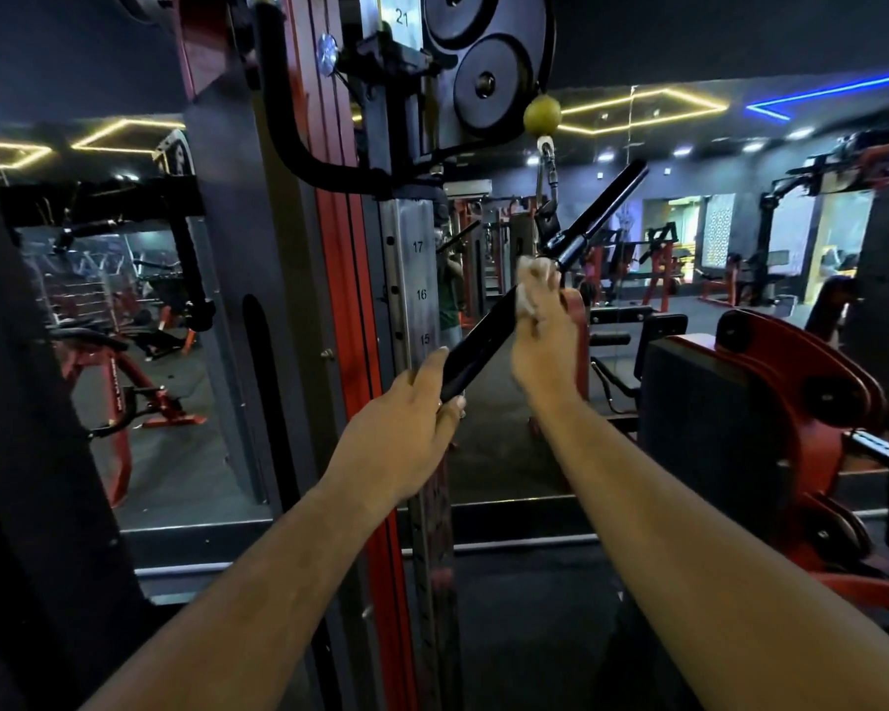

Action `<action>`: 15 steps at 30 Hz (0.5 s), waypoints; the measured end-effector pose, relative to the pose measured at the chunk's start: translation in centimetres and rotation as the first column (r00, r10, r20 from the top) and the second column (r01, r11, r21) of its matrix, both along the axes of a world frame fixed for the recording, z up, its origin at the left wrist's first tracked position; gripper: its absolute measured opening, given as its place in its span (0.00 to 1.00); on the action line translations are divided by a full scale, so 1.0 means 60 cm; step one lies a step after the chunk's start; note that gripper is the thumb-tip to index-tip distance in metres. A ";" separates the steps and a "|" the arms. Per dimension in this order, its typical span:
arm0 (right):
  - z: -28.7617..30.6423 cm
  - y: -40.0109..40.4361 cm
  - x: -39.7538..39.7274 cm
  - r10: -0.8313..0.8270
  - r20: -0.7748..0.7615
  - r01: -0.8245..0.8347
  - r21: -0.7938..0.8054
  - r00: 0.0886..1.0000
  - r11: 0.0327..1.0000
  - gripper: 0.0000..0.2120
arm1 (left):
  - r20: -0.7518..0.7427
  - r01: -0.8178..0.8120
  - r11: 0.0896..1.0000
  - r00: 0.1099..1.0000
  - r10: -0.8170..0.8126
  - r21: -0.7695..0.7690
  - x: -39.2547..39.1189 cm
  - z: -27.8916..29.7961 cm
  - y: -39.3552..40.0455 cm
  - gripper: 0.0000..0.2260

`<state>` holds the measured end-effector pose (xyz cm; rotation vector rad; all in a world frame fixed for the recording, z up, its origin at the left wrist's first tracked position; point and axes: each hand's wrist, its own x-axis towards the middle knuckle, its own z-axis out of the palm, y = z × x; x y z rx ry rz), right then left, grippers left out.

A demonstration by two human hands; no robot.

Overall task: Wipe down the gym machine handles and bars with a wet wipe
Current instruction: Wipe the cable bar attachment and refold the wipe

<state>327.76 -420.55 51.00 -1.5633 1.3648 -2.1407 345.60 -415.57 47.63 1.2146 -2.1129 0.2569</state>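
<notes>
A black cable bar [486, 341] hangs tilted from a clip and cable [547, 166] under the pulleys, its upper end at the top right. My left hand [406, 433] grips the bar's lower end. My right hand [545, 331] is wrapped around the bar near its middle with a white wet wipe [527, 289] pressed between the fingers and the bar. The right hand looks blurred. The part of the bar under that hand is hidden.
The red and steel upright of the cable machine [417, 279] with numbered holes stands just left of the bar. A curved black padded handle [299, 146] hangs above left. A red and black machine [771, 402] stands at the right. Mirrors line the wall behind.
</notes>
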 end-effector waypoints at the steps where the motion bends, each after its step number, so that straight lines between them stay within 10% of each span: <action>1: -0.005 0.005 0.014 0.024 -0.016 -0.025 -0.007 1.000 1.000 0.23 | -0.010 0.006 1.000 1.000 -0.006 0.011 -0.002 -0.001 0.001 0.27; 9: -0.147 0.094 0.060 0.409 -0.252 -0.443 -0.092 0.877 0.892 0.19 | -0.002 -0.004 1.000 1.000 0.004 0.027 0.016 0.000 -0.009 0.29; 15: -0.025 0.007 -0.022 -0.014 -0.117 0.004 -0.085 0.993 0.996 0.22 | -0.014 0.016 1.000 1.000 -0.016 -0.005 0.012 -0.003 -0.004 0.27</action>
